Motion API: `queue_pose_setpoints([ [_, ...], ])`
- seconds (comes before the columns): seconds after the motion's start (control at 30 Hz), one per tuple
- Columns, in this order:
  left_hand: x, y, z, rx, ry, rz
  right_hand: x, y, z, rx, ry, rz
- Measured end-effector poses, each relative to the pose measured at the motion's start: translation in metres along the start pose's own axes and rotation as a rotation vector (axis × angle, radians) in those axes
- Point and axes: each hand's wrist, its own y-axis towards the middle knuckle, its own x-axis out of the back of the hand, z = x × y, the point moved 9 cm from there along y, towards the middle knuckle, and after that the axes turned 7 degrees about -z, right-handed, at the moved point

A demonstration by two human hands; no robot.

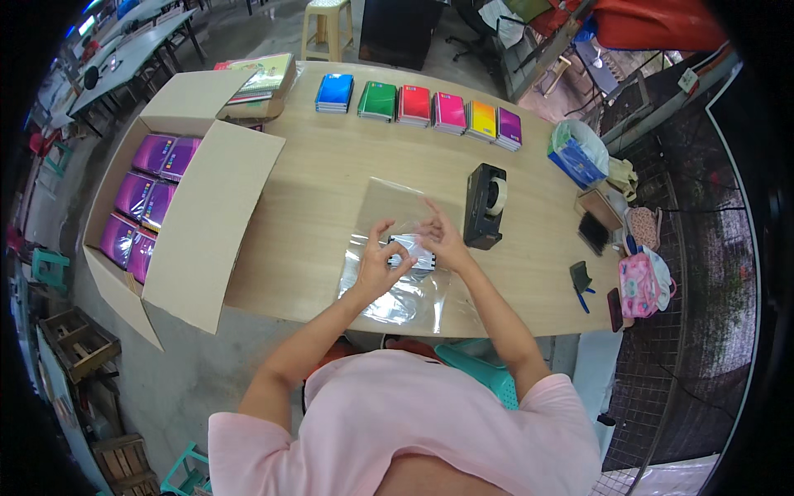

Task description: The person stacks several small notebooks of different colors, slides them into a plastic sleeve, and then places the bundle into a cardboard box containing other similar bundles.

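Observation:
Clear plastic bags [389,310] lie at the near middle of the table, overlapping one another. On them rests a small shiny white packet [420,253] with black marks along its ends. My left hand [382,269] is at the packet's left side, thumb and forefinger curled together against it and the other fingers raised. At the packet's right and far side is my right hand [447,244], its fingers stretched out and apart, the thumb near the packet's top. My hands partly cover the packet. A black tape dispenser [476,207] with a roll stands just right of my right hand.
Small stacks of coloured notebooks [378,100] form a row along the far side. An open cardboard box [211,217] at left holds purple wrapped packs [142,195]. A blue container [576,161], a blue-handled tool [582,299] and a pink pouch [638,285] line the right side.

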Motion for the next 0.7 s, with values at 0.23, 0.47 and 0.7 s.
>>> queue_pose_setpoints([
  [0.23,-0.013,-0.007,0.038,0.457,-0.299,-0.05,-0.005,-0.008,0.022,0.066,-0.164,-0.144],
  [0.47,-0.013,-0.008,0.038,0.466,-0.449,-0.184,-0.012,-0.063,0.053,0.417,-0.36,-0.22],
  [0.7,-0.01,-0.018,0.024,0.375,-0.217,-0.142,-0.016,-0.092,0.048,0.48,-0.418,-0.262],
])
